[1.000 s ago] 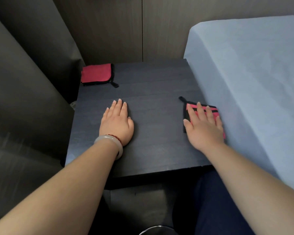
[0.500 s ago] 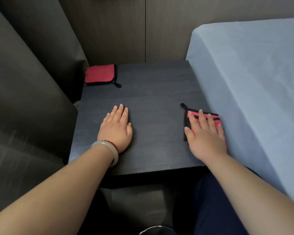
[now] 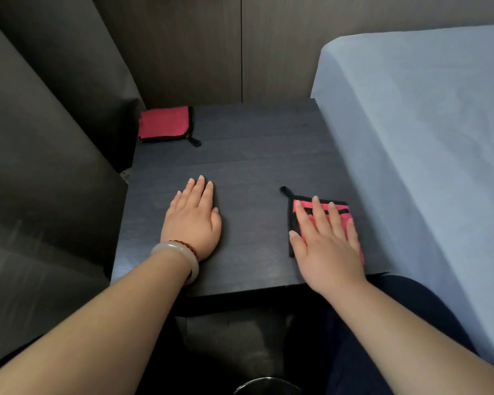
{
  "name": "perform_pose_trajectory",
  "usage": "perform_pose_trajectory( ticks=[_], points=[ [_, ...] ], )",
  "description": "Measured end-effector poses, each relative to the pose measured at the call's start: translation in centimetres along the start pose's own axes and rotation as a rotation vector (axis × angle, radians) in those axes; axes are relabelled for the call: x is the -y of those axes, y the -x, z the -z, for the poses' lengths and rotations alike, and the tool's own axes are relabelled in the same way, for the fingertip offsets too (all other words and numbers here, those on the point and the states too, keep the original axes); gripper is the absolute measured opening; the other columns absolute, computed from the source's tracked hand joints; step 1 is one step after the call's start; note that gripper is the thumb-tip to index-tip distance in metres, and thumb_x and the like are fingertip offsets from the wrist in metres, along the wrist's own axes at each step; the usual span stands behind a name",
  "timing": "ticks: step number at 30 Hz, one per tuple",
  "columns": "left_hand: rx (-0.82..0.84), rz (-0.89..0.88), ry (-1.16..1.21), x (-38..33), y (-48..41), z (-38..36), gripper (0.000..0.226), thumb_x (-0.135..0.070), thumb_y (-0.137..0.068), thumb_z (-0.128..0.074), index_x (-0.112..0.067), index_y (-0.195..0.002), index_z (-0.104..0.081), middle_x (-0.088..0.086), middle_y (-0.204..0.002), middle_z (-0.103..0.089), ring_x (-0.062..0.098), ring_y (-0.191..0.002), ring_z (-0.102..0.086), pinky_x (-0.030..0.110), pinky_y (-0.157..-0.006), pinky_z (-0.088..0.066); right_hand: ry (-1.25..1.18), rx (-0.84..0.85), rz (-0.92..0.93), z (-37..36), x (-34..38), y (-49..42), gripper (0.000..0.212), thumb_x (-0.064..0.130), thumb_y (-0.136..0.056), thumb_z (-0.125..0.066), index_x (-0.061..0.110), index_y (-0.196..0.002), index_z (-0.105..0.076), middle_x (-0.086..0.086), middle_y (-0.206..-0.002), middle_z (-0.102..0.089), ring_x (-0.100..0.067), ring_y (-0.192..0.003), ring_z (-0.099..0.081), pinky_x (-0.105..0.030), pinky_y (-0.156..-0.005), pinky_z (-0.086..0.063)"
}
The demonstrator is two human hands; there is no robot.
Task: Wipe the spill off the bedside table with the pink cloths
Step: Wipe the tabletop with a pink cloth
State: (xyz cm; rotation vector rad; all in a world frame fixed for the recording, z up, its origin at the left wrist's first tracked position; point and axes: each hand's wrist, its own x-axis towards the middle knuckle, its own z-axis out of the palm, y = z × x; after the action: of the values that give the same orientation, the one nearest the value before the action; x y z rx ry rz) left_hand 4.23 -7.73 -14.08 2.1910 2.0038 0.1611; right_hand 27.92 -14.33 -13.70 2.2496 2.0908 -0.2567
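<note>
The dark bedside table (image 3: 254, 166) fills the middle of the view. A pink cloth with black trim (image 3: 320, 208) lies near its front right corner. My right hand (image 3: 325, 246) lies flat on that cloth, fingers spread and pressing it down, and covers most of it. My left hand (image 3: 193, 220) rests palm down on the bare tabletop, left of centre, holding nothing. A second pink cloth (image 3: 164, 125) lies folded at the far left corner, well away from both hands. I cannot make out any spill on the dark surface.
A bed with a blue-grey sheet (image 3: 411, 138) runs along the table's right side. Dark grey upholstery (image 3: 54, 166) stands against the left side and a wood-panelled wall (image 3: 211, 47) behind. My dark-trousered knee (image 3: 397, 303) is under the front right edge.
My right hand has slid the pink cloth toward the table's front edge and slightly left. My left hand has drawn back a little. The far cloth has not moved.
</note>
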Motion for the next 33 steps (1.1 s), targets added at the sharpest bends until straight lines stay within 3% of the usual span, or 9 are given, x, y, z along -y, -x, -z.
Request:
perform_pose_trajectory(
  ticks=[7,11,13,16,19,23,26,31,33],
  points=[
    [-0.003,-0.003,-0.005,0.0,-0.2,0.0,0.059,-0.033,-0.1,-0.026,-0.017,-0.155,-0.013,0.001,-0.163,-0.005,0.017,-0.15,0.001,0.034,-0.121,0.0,-0.007,-0.003,-0.112,-0.1,1.5,0.0,0.06,0.051,-0.098,-0.008,0.036,-0.154,0.007,0.001,-0.164,0.008,-0.026,-0.15,0.008,-0.052,-0.119,0.007],
    [-0.014,-0.002,0.006,0.1,-0.1,0.0,0.059,-0.031,-0.1,-0.029,-0.016,-0.155,-0.016,0.002,-0.163,-0.008,0.017,-0.15,-0.002,0.033,-0.121,-0.001,-0.07,-0.056,0.171,-1.3,5.6,3.2,0.061,0.05,-0.096,-0.021,0.032,-0.154,-0.022,-0.001,-0.162,-0.019,-0.028,-0.149,-0.015,-0.053,-0.117,-0.005],
    [-0.017,-0.007,0.015,0.0,0.0,0.0,0.058,-0.031,-0.1,-0.03,-0.016,-0.155,-0.017,0.002,-0.163,-0.008,0.017,-0.15,-0.002,0.033,-0.121,-0.001,-0.021,-0.031,0.256,-1.0,3.8,2.8,0.06,0.051,-0.096,-0.019,0.035,-0.154,-0.02,0.001,-0.162,-0.019,-0.025,-0.149,-0.016,-0.049,-0.118,-0.004],
    [-0.015,-0.006,0.019,-0.1,-0.1,0.0,0.058,-0.031,-0.1,-0.029,-0.016,-0.155,-0.016,0.001,-0.163,-0.007,0.017,-0.15,-0.001,0.033,-0.121,-0.001,0.048,-0.021,0.031,0.0,-1.7,0.0,0.062,0.053,-0.093,-0.004,0.038,-0.154,0.0,0.003,-0.164,-0.002,-0.022,-0.151,-0.003,-0.047,-0.12,0.002],
    [-0.01,0.001,0.016,-0.1,-0.2,0.1,0.058,-0.031,-0.1,-0.028,-0.017,-0.155,-0.015,0.001,-0.163,-0.007,0.016,-0.149,-0.001,0.034,-0.121,-0.001,0.001,-0.006,-0.167,0.2,-2.2,-0.5,0.06,0.05,-0.097,-0.007,0.036,-0.154,0.006,0.0,-0.164,0.005,-0.025,-0.15,0.004,-0.052,-0.119,0.003],
    [-0.018,0.003,0.027,-0.1,-0.1,0.1,0.058,-0.029,-0.1,-0.03,-0.016,-0.155,-0.017,0.001,-0.163,-0.008,0.017,-0.15,-0.002,0.033,-0.121,-0.001,-0.073,-0.074,0.085,-1.2,5.1,4.2,0.062,0.05,-0.095,-0.022,0.031,-0.155,-0.019,-0.003,-0.162,-0.015,-0.03,-0.149,-0.013,-0.057,-0.117,-0.007],
    [-0.017,-0.003,0.046,0.0,-0.1,0.1,0.058,-0.029,-0.1,-0.031,-0.017,-0.155,-0.017,0.0,-0.163,-0.008,0.015,-0.149,0.0,0.032,-0.121,0.001,-0.067,-0.038,0.257,-1.7,5.7,5.4,0.059,0.05,-0.097,-0.023,0.034,-0.154,-0.02,0.001,-0.162,-0.017,-0.025,-0.15,-0.012,-0.052,-0.117,-0.008],
    [0.0,-0.02,0.112,0.4,0.0,0.3,0.056,-0.025,-0.1,-0.032,-0.016,-0.154,-0.021,0.0,-0.163,-0.009,0.015,-0.149,-0.002,0.031,-0.121,0.0,0.009,0.002,-0.111,-0.2,-1.3,0.7,0.06,0.053,-0.095,-0.002,0.04,-0.153,0.009,0.004,-0.164,0.006,-0.022,-0.15,0.006,-0.047,-0.12,0.005],
    [0.013,-0.041,0.116,1.0,-0.1,0.5,0.056,-0.024,-0.1,-0.033,-0.016,-0.154,-0.022,0.0,-0.163,-0.011,0.016,-0.149,-0.004,0.03,-0.12,-0.002,-0.013,0.017,-0.178,0.0,-1.0,0.5,0.059,0.05,-0.097,-0.004,0.037,-0.152,0.014,0.002,-0.164,0.012,-0.024,-0.15,0.01,-0.049,-0.119,0.006]
  ],
)
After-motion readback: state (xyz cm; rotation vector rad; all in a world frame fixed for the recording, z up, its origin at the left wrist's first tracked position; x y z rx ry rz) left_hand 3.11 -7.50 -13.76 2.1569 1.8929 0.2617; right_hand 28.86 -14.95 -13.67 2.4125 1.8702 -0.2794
